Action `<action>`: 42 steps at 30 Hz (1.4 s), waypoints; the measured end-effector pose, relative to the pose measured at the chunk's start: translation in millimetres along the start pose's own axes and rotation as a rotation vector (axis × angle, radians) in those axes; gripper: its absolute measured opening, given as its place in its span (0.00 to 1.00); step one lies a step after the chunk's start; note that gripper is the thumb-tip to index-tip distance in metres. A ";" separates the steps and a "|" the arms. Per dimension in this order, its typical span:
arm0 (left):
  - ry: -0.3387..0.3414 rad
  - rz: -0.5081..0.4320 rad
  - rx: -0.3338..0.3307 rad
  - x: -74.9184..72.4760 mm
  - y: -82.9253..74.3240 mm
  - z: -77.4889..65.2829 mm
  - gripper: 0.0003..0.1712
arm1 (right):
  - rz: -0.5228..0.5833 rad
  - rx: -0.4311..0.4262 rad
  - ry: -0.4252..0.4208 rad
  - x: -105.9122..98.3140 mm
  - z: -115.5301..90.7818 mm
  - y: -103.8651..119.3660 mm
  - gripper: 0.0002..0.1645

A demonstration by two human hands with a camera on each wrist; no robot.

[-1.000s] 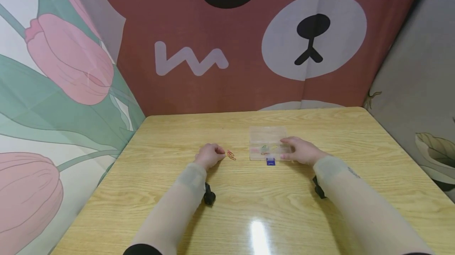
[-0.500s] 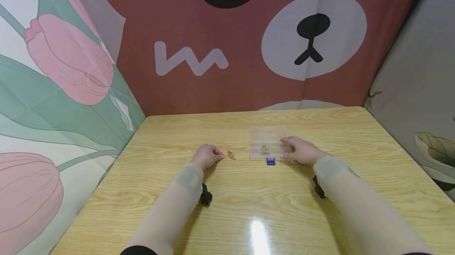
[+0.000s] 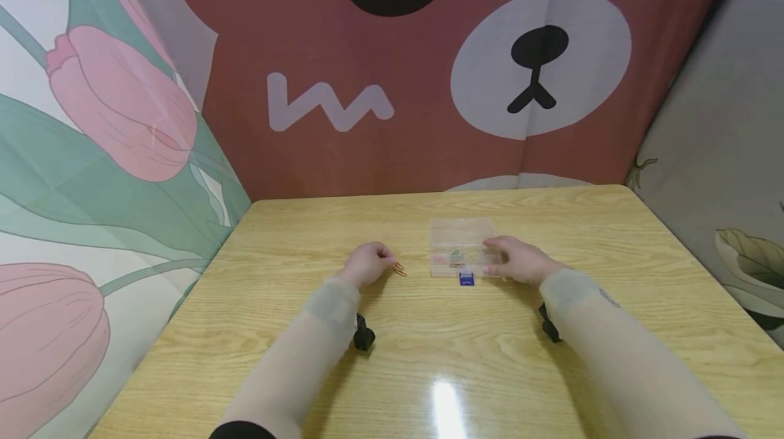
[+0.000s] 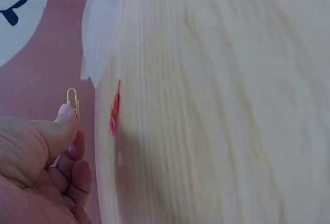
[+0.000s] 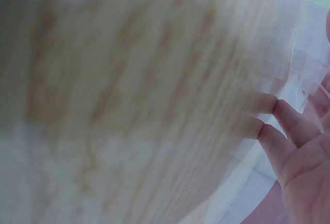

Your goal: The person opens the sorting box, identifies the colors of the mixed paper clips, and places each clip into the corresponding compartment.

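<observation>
My left hand (image 3: 367,263) pinches a yellow paper clip (image 4: 72,99) between thumb and fingertips, the clip's loop pointing up in the left wrist view. Close by the fingertips, red paper clips (image 3: 400,270) lie on the table. To their right stands a clear plastic compartment box (image 3: 437,270) with its lid (image 3: 461,231) swung back and a blue latch (image 3: 467,279) at the front. Small green, yellow and red clips sit in its compartments. My right hand (image 3: 523,258) holds the box by its right end, thumb at the front; two fingers touch the tabletop in the right wrist view.
The wood-grain table (image 3: 404,330) ends at a reddish cloth backdrop (image 3: 343,160) printed with a bear. A flowered cloth (image 3: 122,221) hangs at the left, a grey one (image 3: 723,126) at the right. Black wrist cameras (image 3: 364,335) hang beneath both wrists.
My left hand first draws slightly left, then moves right and away from me, its fingertips now overlapping the red paper clips. The right hand and the box stay put.
</observation>
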State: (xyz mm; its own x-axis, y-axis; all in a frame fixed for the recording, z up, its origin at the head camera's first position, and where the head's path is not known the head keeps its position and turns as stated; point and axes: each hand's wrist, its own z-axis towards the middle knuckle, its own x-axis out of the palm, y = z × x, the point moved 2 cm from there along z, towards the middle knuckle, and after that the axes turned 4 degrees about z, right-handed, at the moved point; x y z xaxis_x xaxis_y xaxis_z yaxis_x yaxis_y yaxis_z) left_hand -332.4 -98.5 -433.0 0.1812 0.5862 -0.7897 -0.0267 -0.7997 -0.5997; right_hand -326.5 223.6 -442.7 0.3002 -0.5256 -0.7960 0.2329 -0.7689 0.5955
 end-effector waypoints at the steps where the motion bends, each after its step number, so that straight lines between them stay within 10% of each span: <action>1: -0.002 -0.002 0.006 0.4 -3.3 -0.3 0.07 | 0.003 0.000 0.000 0.1 -0.3 0.1 0.45; 42: -0.027 -0.001 0.040 44.0 -85.8 19.3 0.08 | -0.018 -0.003 -0.001 -1.5 -1.2 2.2 0.44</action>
State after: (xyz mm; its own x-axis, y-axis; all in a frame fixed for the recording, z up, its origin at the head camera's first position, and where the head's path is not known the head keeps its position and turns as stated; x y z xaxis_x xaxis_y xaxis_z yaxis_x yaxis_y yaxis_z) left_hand -341.2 -1.6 -418.8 0.1550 0.5906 -0.7920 -0.0658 -0.7937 -0.6047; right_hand -325.3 223.1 -440.1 0.2948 -0.5124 -0.8066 0.2409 -0.7770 0.5816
